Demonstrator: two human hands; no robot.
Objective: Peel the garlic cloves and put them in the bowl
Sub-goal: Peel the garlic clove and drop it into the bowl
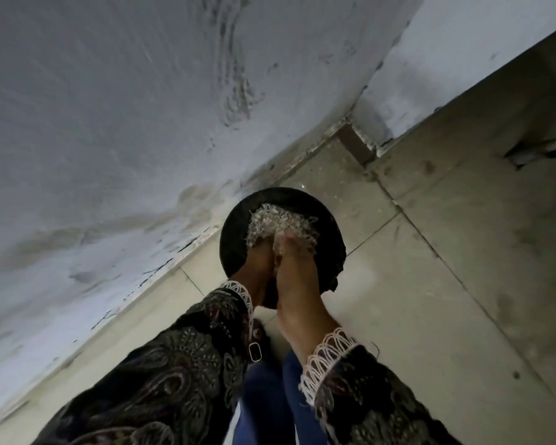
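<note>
A round black bowl (238,239) sits on the pale tiled floor (430,284), close to the foot of a stained grey-white wall (109,123). Inside it lies a heap of pale, papery garlic skins (276,223), piled toward the far side. Both hands reach into the bowl from the near side, pressed together. The left hand (260,264) and the right hand (297,271) have their fingertips buried in the skins, so whether either grip is wide, narrow or holding a clove cannot be told. No single garlic clove can be made out. Dark patterned sleeves with pale looped lace cuffs (325,358) cover both wrists, and blue trousers (270,396) show between them.
</note>
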